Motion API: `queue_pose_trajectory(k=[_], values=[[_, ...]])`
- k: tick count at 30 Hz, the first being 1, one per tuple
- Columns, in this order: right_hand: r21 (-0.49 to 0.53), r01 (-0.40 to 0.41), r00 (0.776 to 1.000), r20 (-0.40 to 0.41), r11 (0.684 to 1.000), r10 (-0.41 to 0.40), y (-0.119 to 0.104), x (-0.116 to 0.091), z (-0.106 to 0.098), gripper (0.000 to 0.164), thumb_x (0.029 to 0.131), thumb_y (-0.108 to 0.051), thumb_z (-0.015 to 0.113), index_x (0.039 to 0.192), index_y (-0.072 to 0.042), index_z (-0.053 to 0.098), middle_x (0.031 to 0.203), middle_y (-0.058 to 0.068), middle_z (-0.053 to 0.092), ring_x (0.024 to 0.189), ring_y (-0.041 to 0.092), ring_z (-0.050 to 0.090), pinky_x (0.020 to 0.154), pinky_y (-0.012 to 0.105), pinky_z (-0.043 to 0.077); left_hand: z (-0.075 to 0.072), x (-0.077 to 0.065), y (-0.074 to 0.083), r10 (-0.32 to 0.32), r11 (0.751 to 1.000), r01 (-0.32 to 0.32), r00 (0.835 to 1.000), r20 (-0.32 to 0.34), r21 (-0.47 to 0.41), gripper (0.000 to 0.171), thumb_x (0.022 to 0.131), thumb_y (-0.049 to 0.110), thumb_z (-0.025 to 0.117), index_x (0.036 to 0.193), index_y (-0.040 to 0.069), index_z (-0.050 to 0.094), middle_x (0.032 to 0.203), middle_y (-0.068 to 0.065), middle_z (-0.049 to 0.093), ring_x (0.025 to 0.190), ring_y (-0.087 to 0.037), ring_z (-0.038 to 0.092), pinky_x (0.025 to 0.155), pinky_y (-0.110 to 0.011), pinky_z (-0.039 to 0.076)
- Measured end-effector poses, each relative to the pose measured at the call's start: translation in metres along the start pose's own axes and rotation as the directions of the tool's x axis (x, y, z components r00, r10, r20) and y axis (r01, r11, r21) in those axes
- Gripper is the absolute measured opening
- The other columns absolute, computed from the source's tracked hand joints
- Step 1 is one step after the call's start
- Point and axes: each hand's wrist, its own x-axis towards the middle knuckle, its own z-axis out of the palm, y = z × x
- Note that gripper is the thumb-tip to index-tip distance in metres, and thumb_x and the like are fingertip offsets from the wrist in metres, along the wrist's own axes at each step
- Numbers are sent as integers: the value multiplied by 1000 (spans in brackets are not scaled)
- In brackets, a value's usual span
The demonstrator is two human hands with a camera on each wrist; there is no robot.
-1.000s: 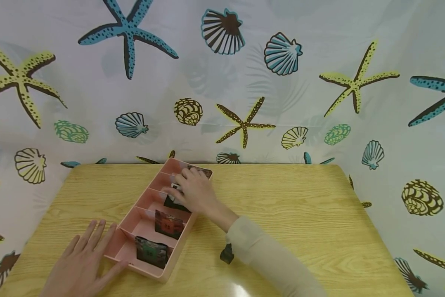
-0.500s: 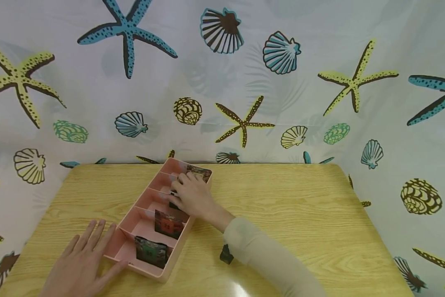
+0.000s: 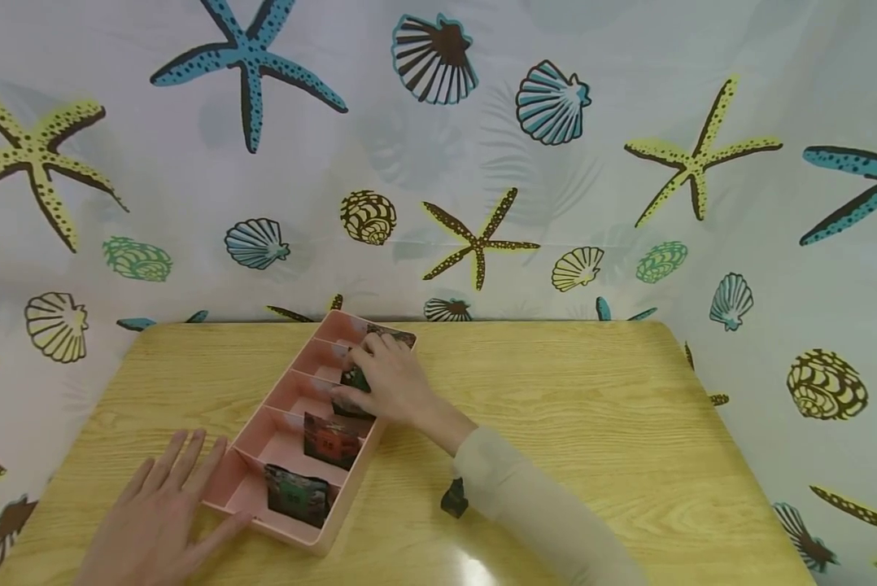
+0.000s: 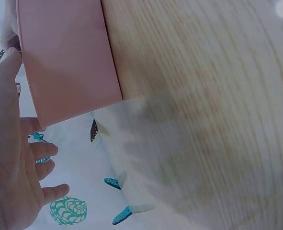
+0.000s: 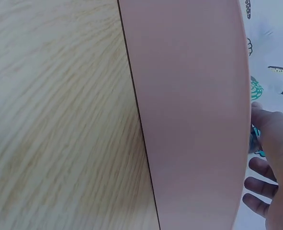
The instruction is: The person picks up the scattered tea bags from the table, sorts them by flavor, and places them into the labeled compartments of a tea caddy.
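Observation:
A long pink divided box lies slantwise on the table in the head view. My right hand reaches over its right side, thumb and fingers around a small dark packet with a greenish face in the middle compartments. In the right wrist view, a dark bit of the packet shows past the box's pink wall; the rest is hidden. My left hand rests at the near left corner, fingers straight, thumb on the near edge. The left wrist view shows that thumb at the rim of the pink box.
A red-faced packet and a green-faced packet lean in the nearer compartments; another packet stands in the farthest. A small black object lies by my right sleeve. A shell-patterned curtain hangs behind the wooden table.
My right hand shifts slightly within the middle compartments. Between its fingers a white patch showed a second ago; now a dark greenish packet face shows. My left hand and the box stay put.

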Motion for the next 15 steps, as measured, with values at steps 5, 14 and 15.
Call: queue_pose_trajectory(k=[5, 14, 15], values=[[42, -5, 999, 44, 999, 3, 11, -12, -8, 41, 103, -59, 60, 124, -24, 68, 127, 0, 60, 123, 21, 59, 105, 38, 53, 0, 2, 2, 20, 1000, -21, 1000, -24, -17, 105, 93, 76, 59, 167, 8, 29, 170, -28, 30, 161, -47, 22, 134, -66, 3], [54, -31, 999, 10, 998, 31, 33, -41, -31, 52, 101, -60, 62, 135, -21, 68, 136, 2, 64, 130, 23, 61, 111, 43, 54, -12, 12, 9, 73, 997, -74, 994, -87, -9, 104, 94, 72, 61, 170, 13, 22, 172, -26, 29, 164, -44, 19, 129, -34, -26], [64, -39, 999, 8, 997, 39, 35, -45, -34, 53, 101, -60, 62, 136, -21, 67, 138, 3, 64, 132, 24, 61, 113, 44, 53, -14, 13, 11, 74, 997, -76, 994, -84, -14, 104, 94, 73, 61, 170, 13, 22, 172, -25, 28, 164, -44, 19, 133, -41, -21]])
